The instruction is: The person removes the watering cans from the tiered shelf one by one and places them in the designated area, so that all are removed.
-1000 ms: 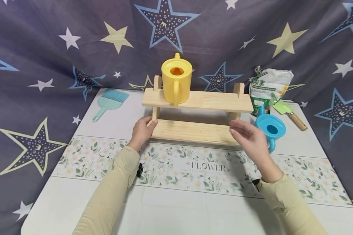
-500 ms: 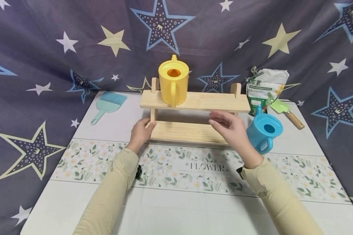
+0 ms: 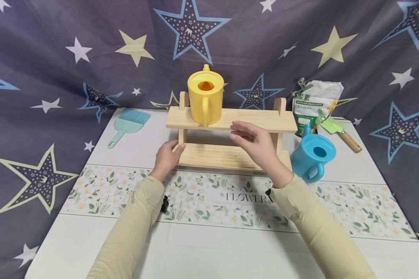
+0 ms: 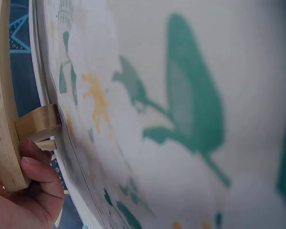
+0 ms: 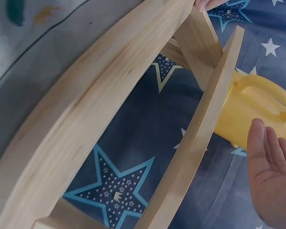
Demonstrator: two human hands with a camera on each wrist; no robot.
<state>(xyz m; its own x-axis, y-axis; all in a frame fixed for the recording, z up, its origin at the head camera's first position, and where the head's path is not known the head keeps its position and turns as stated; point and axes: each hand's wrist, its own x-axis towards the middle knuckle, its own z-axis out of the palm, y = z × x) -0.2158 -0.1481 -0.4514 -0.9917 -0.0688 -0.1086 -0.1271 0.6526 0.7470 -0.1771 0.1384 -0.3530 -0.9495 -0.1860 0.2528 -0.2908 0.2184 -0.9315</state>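
Note:
A two-tier wooden shelf (image 3: pixel 213 155) stands on the table, and my left hand (image 3: pixel 166 159) grips the left end of its lower board. In the left wrist view, the fingers (image 4: pixel 40 174) curl round the board's end. A yellow watering can (image 3: pixel 197 104) sits upright on the left part of the upper board, its handle facing me. My right hand (image 3: pixel 257 147) hovers before the upper board, right of that can, holding nothing. Its fingers (image 5: pixel 271 143) look nearly straight in the right wrist view, apart from the yellow can.
To the shelf's right stands a blue watering can (image 3: pixel 304 157). Behind it are a clipped white-and-green bag (image 3: pixel 315 101) and a green trowel with a wooden handle (image 3: pixel 350 142). A teal small brush and dustpan (image 3: pixel 127 126) lie at the left. A starry cloth hangs behind.
My right hand has moved left from beside the blue watering can toward the yellow one, rising slightly. My left hand keeps its hold on the shelf. The view has shifted slightly.

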